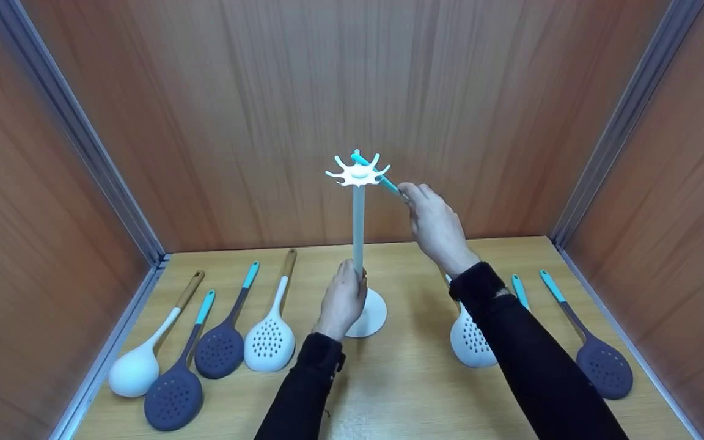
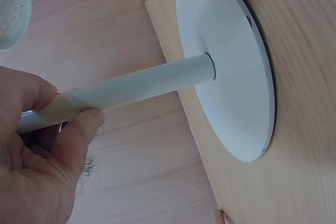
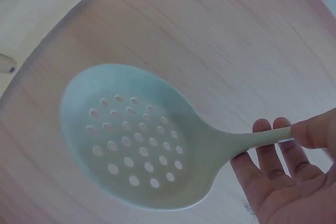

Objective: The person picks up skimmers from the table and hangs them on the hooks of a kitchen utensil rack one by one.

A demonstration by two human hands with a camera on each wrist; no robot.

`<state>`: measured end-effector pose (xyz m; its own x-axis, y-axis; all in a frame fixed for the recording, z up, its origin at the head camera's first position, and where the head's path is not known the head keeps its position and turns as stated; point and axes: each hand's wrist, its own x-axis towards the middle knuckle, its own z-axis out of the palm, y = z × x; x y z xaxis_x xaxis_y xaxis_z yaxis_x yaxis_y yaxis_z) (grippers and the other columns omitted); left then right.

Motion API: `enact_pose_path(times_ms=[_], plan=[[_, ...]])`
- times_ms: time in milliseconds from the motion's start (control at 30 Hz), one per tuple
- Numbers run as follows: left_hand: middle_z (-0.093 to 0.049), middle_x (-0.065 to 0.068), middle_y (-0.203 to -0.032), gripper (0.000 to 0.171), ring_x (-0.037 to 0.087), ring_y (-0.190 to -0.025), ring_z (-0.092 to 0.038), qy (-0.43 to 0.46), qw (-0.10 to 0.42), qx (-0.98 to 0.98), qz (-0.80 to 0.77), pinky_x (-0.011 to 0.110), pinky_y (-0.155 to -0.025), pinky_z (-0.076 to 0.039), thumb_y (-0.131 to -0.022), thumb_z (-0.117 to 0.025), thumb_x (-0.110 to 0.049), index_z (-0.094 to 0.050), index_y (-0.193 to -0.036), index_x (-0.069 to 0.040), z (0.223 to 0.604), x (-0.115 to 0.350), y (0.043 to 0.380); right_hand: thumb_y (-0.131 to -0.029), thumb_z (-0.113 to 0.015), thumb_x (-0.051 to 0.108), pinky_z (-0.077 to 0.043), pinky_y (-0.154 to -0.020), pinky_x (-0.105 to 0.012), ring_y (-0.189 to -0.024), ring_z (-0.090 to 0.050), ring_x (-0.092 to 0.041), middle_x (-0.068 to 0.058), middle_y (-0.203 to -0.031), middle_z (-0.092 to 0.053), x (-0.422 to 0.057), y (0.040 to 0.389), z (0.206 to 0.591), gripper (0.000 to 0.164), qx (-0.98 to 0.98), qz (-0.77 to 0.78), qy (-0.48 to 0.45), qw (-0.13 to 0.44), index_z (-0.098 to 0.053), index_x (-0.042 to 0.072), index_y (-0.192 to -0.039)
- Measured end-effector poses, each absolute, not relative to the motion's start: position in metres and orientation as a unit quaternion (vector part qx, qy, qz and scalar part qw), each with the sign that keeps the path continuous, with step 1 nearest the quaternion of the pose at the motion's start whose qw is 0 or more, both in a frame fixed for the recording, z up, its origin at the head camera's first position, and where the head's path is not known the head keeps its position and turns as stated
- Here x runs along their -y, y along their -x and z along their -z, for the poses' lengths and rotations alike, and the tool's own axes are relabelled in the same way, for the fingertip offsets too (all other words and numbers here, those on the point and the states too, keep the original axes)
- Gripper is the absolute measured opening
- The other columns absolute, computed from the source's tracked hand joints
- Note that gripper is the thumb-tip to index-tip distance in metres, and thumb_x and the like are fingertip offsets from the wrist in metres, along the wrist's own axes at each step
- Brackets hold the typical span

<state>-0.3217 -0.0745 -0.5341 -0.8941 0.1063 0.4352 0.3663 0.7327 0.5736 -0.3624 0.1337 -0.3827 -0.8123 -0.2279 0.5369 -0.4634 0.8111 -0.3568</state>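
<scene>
Pale plastic lies between the thumb and fingers of the right hand (image 1: 437, 229), which grips a perforated skimmer (image 3: 135, 149) by its stem. Beyond the fingers, the skimmer's turquoise handle (image 1: 390, 185) slants up and to the left, reaching the hooks (image 1: 359, 174) that crown a white stand; whether it has caught on one cannot be told. The left hand (image 1: 344, 297) clasps the upright post (image 1: 359, 226) of this stand, above its round white base (image 1: 371, 319), which rests on the wooden table (image 1: 413, 403). Left of the stand lie, from the far left, a white ladle (image 1: 135, 370) with a brown handle, two dark perforated turners (image 1: 173, 400) with turquoise handles, and a white slotted spoon (image 1: 269, 343) with a brown handle. To the right, a second white slotted spoon (image 1: 471, 342) is partly covered by the black right sleeve (image 1: 535, 360); just beside it projects another turquoise handle. Near the right edge lies a dark slotted turner (image 1: 605, 370). Wood-grained panels (image 1: 376, 73) enclose the table.
</scene>
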Motion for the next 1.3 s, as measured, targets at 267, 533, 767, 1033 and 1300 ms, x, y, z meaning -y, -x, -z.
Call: enact_pose_path(times_ms=[267, 533, 767, 1033, 1300], plan=[[-0.069, 0.013, -0.112, 0.012, 0.028, -0.096, -0.073, 0.122, 0.177, 0.913, 0.348, 0.048, -0.083, -0.069, -0.115, -0.067, 0.001, -0.062, -0.125, -0.002, 0.533, 0.075, 0.321, -0.123, -0.059, 0.006, -0.072, -0.105, -0.048, -0.111, -0.080, -0.031, -0.012, -0.130, -0.073, -0.131, 0.361, 0.388, 0.035, 0.921, -0.254, -0.190, 0.224, -0.063, 0.016, -0.156], [-0.069, 0.013, -0.114, 0.012, 0.028, -0.097, -0.072, 0.123, 0.174, 0.913, 0.349, 0.046, -0.084, -0.069, -0.115, -0.067, 0.002, -0.062, -0.126, -0.002, 0.533, 0.075, 0.323, -0.120, -0.060, -0.001, -0.071, -0.108, -0.053, -0.117, -0.081, -0.034, -0.013, -0.132, -0.074, -0.128, 0.363, 0.393, 0.039, 0.920, -0.254, -0.200, 0.221, -0.062, 0.014, -0.156], [-0.070, 0.014, -0.112, 0.012, 0.029, -0.094, -0.072, 0.134, 0.202, 0.910, 0.336, 0.045, -0.078, -0.066, -0.114, -0.067, 0.001, -0.063, -0.126, 0.000, 0.536, 0.075, 0.324, -0.118, -0.062, -0.003, -0.072, -0.105, -0.056, -0.122, -0.082, -0.036, -0.015, -0.132, -0.076, -0.127, 0.366, 0.398, 0.038, 0.910, -0.262, -0.228, 0.224, -0.063, 0.011, -0.153], [-0.071, 0.014, -0.115, 0.013, 0.030, -0.098, -0.074, 0.124, 0.184, 0.913, 0.342, 0.048, -0.082, -0.068, -0.115, -0.067, 0.000, -0.063, -0.127, -0.002, 0.534, 0.074, 0.322, -0.118, -0.063, -0.002, -0.070, -0.109, -0.055, -0.129, -0.082, -0.036, -0.014, -0.136, -0.077, -0.120, 0.368, 0.404, 0.037, 0.905, -0.296, -0.230, 0.201, -0.064, 0.010, -0.153], [-0.070, 0.016, -0.113, 0.011, 0.032, -0.096, -0.074, 0.135, 0.188, 0.904, 0.360, 0.049, -0.082, -0.068, -0.115, -0.066, 0.001, -0.063, -0.125, -0.001, 0.542, 0.077, 0.330, -0.120, -0.062, -0.001, -0.068, -0.114, -0.053, -0.130, -0.082, -0.035, -0.013, -0.134, -0.078, -0.115, 0.373, 0.410, 0.034, 0.898, -0.329, -0.236, 0.174, -0.063, 0.010, -0.152]])
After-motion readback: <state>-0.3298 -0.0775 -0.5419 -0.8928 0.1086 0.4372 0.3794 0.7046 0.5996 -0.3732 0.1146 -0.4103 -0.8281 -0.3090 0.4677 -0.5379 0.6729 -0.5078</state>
